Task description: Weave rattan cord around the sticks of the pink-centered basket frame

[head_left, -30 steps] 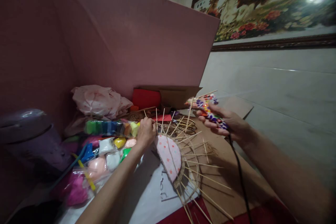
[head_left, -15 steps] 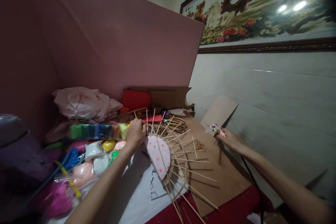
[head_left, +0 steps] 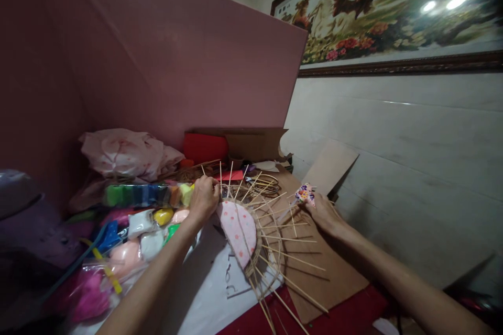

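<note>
The fingers of my right hand (head_left: 324, 212) were closed round a white tool patterned in purple, red and orange (head_left: 305, 194), just beyond the tips of some thin pale sticks (head_left: 301, 241). My left fingers were bent and drawn together at the upper left end of a half-round frame of tan woven strands (head_left: 280, 251), faced with a pink, red-spotted panel (head_left: 238, 230); whether my left hand (head_left: 205, 200) pinched its rim, I could not tell. The sticks fanned out from the frame, which lay across white paper (head_left: 204, 282) and a brown cardboard sheet (head_left: 334, 288).

Left of it, a long clear packet (head_left: 137, 195) held green, blue, orange and yellow blocks. Clear bags below held soft lumps: white (head_left: 140, 223), yellow (head_left: 162, 216), peach (head_left: 126, 256), green (head_left: 172, 232) and magenta (head_left: 91, 293). A lilac container with a grey lid (head_left: 37, 235) stood at far left, its contents hidden.

My left forearm slanted up from the bottom edge, back of the hand uppermost; my right reached in from the lower right corner, wrist low.

My left fingertips were mostly hidden. The frame covered part of the black writing (head_left: 231, 280), and the horse picture (head_left: 373, 15) was cut off at its right.
</note>
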The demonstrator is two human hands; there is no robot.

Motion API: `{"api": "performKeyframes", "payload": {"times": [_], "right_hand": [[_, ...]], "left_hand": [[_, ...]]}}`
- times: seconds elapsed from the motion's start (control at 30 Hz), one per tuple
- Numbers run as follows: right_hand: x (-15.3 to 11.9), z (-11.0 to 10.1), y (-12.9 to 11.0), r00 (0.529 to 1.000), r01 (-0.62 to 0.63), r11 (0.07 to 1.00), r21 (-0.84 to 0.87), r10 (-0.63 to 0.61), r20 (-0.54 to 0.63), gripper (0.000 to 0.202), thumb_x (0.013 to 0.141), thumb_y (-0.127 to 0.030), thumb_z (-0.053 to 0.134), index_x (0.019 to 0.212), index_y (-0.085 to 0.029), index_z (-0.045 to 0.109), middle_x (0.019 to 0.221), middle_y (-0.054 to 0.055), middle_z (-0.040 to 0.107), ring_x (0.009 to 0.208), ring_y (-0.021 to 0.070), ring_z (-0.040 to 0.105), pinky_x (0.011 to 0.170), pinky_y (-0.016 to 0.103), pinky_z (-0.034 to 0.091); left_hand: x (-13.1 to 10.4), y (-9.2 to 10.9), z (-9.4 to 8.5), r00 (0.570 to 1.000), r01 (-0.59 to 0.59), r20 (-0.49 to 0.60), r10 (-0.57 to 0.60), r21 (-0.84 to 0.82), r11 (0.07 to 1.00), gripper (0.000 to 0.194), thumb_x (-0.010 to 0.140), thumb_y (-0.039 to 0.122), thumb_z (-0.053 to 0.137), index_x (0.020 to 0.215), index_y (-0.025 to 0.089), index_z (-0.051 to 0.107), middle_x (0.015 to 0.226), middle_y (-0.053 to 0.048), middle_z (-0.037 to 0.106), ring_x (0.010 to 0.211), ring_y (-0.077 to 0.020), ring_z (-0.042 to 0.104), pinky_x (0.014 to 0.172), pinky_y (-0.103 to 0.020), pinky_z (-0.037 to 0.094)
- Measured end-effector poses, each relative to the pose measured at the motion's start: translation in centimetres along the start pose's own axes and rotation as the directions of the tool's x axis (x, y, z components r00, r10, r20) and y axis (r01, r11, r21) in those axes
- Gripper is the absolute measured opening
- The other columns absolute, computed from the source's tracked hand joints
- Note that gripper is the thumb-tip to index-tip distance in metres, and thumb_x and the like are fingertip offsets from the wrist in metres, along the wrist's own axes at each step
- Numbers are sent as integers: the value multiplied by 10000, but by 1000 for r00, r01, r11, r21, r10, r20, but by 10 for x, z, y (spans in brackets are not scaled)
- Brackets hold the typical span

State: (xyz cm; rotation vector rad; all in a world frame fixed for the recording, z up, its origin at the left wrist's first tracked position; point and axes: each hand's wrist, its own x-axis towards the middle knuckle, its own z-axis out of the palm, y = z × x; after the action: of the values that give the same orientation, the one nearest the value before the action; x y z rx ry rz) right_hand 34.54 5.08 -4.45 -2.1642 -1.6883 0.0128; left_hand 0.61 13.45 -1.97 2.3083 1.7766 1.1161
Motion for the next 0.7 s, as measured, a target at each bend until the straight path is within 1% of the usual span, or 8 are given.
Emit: {"api": "performKeyframes", "payload": {"times": [0.17,0.27,0.33,0.4,0.5,0.57,0.63,0.7], "right_hand": [[-11,-3,-20,976,182,965,190,-201,85,433,793,-360,508,1176,-159,512,1196,120,565,1093,248,514,911,339,375],[-14,-5,-25,949,231,926,299,-282,140,492,722,-365,589,1159,-145,537,1097,82,632,959,212,591,816,308,448],[-13,-9,-23,948,222,917,332,-282,147,489,701,-378,607,1114,-121,567,917,65,687,783,195,631,679,291,482],[-8,-18,-21,962,201,926,321,-249,115,345,712,-370,588,951,-126,636,720,42,685,638,184,618,572,280,463],[1,-38,-30,984,179,951,250,-178,-26,215,767,-319,501,718,-160,637,647,62,655,609,194,586,557,297,420],[4,-51,-50,975,204,955,216,-178,-132,218,803,-301,449,772,-184,631,731,71,662,666,200,580,601,310,407],[1,-56,-81,950,293,932,211,-259,-175,179,806,-280,462,821,-209,626,818,51,663,740,188,580,663,293,408],[-2,-53,-119,872,483,856,184,-451,-190,147,803,-226,478,812,-204,624,856,39,656,781,170,574,705,270,407]], "left_hand": [[0,-1,1,1000,2,4,-2,-8,1000,153,781,204,441,711,190,578,815,-69,603,828,-204,527,760,-313,397],[0,-1,0,1000,2,7,-2,-13,1000,149,780,206,448,712,186,580,805,-72,600,824,-205,524,758,-315,395],[-1,0,0,1000,2,6,-2,-15,1000,150,781,205,449,715,183,581,804,-74,597,819,-202,521,756,-314,394],[-2,0,0,1000,2,1,-2,-15,1000,154,784,199,444,718,179,581,811,-76,595,817,-202,519,751,-312,394],[-3,1,0,1000,3,-6,-3,-14,1000,163,789,187,434,721,180,582,815,-73,594,814,-199,517,745,-312,393],[-3,0,1,1000,2,-8,-2,-17,1000,160,789,187,438,723,182,583,813,-70,592,821,-199,518,746,-311,393],[-3,0,2,1000,2,-9,-2,-21,1000,152,787,185,446,724,184,584,814,-69,590,833,-199,520,748,-310,393],[-3,-1,2,1000,4,-11,-4,-24,1000,147,786,179,450,726,184,584,815,-70,589,838,-201,519,747,-312,392]]}}
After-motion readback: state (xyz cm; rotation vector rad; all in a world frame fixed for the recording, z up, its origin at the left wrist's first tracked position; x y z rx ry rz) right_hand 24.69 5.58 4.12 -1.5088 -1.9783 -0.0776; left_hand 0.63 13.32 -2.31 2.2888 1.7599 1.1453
